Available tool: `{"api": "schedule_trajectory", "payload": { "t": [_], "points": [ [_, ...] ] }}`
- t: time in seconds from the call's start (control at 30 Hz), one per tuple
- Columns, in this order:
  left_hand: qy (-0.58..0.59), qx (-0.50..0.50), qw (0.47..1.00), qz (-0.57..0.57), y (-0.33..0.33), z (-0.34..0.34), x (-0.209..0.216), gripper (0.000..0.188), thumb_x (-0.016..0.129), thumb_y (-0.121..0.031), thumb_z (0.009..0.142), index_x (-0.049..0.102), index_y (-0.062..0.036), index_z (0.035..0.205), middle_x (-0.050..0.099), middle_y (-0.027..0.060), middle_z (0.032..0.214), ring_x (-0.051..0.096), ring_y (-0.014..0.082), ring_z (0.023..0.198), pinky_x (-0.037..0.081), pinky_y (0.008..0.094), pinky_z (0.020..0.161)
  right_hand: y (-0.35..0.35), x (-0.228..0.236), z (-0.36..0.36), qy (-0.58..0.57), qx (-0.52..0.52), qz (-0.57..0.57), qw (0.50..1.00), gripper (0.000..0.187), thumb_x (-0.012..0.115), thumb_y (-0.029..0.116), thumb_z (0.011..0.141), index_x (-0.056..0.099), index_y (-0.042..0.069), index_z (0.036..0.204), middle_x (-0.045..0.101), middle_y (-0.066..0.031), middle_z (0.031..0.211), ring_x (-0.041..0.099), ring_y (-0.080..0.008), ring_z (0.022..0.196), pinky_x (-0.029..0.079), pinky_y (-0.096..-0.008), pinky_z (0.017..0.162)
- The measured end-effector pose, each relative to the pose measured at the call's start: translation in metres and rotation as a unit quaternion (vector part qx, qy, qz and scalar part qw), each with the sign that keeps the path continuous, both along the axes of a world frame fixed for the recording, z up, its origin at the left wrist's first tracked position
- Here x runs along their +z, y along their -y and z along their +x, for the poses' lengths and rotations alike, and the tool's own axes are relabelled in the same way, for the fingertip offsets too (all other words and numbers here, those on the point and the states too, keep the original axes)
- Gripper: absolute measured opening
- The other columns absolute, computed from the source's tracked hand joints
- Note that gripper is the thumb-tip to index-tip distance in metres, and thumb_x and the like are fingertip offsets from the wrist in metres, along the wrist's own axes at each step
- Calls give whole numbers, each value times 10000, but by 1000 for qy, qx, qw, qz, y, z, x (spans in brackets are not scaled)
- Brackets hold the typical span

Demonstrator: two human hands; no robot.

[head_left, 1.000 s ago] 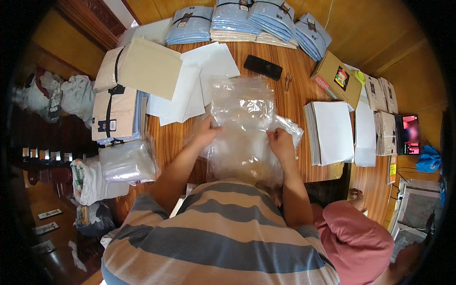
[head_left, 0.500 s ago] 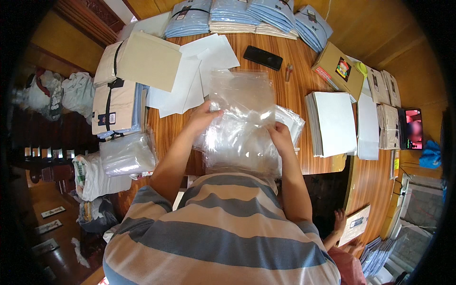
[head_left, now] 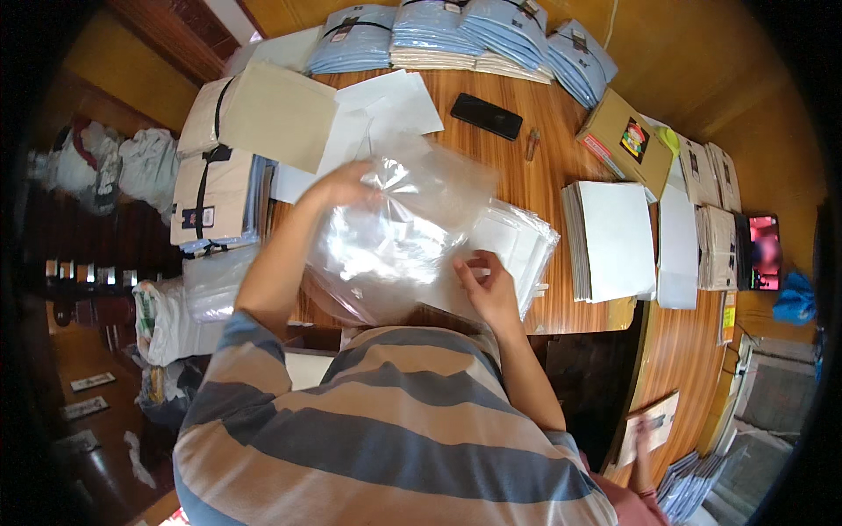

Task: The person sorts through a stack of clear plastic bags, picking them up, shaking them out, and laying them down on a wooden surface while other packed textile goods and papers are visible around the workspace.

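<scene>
My left hand (head_left: 349, 182) is closed on the upper left part of a large clear plastic bag (head_left: 381, 250), which hangs tilted over the table in front of my body. Light glares off its creased film. My right hand (head_left: 489, 287) is just off the bag's lower right edge, its fingers bent and apart, with nothing visible in them. Beneath it and beside the bag lies a stack of white, plastic-wrapped flat pieces (head_left: 517, 241), partly covered by the bag.
Loose white sheets (head_left: 399, 101) and a beige card (head_left: 281, 114) lie far left. Folded shirts in bundles (head_left: 197, 188) line the left and back. A phone (head_left: 487, 116), white card stack (head_left: 614, 237) and cardboard box (head_left: 627, 140) stand rightward. Another person's hand (head_left: 645, 438) touches a folded packet, lower right.
The bag has swung left and tilted, drawn by my left hand. My right hand has come off its right edge and moved down and left, uncovering more of the wrapped stack.
</scene>
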State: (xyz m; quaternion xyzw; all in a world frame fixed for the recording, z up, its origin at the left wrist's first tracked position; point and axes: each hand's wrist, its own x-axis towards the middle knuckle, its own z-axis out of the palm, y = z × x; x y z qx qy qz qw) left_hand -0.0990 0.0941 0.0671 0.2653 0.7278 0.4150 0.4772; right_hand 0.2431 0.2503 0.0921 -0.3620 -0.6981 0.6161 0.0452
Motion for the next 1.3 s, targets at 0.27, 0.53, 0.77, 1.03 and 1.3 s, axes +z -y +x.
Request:
{"api": "schedule_trajectory", "payload": {
  "t": [0.27,0.53,0.77,1.03,1.3],
  "points": [
    [-608,-458,623,-181,-94,134,111,144,662,-180,870,760,-74,864,760,119,845,752,300,854,582,414,770,0,142,1,-330,130,486,798,391,816,259,819,682,-12,1068,671,-166,1103,656,-328,996,503,-395,901],
    [-583,-406,698,-92,-103,127,111,181,629,-71,843,762,-19,954,755,182,936,740,348,898,586,462,769,-12,85,9,-66,178,525,829,565,613,549,954,735,28,1135,716,-187,825,698,-343,868,524,-445,863],
    [-338,-407,840,-118,-113,99,121,365,679,-79,847,666,-33,1210,718,197,1123,680,353,1075,527,450,917,-58,62,-18,-14,-2,416,909,916,825,621,744,584,-41,1330,673,-272,1157,672,-416,1054,550,-465,915],
    [-5,-321,941,-105,-96,50,32,519,761,-177,874,599,20,1326,701,135,1211,642,241,1129,483,355,990,-86,-28,-20,27,-34,262,964,977,928,496,677,527,-116,1326,681,-256,1118,685,-361,1021,567,-425,852],
    [-123,-333,935,-8,-105,67,49,404,781,-286,884,696,11,1144,723,86,1045,650,171,963,507,323,845,-92,-48,-33,5,47,249,967,760,875,497,751,648,-80,1190,712,-266,970,700,-374,927,560,-424,806]
  ]
}}
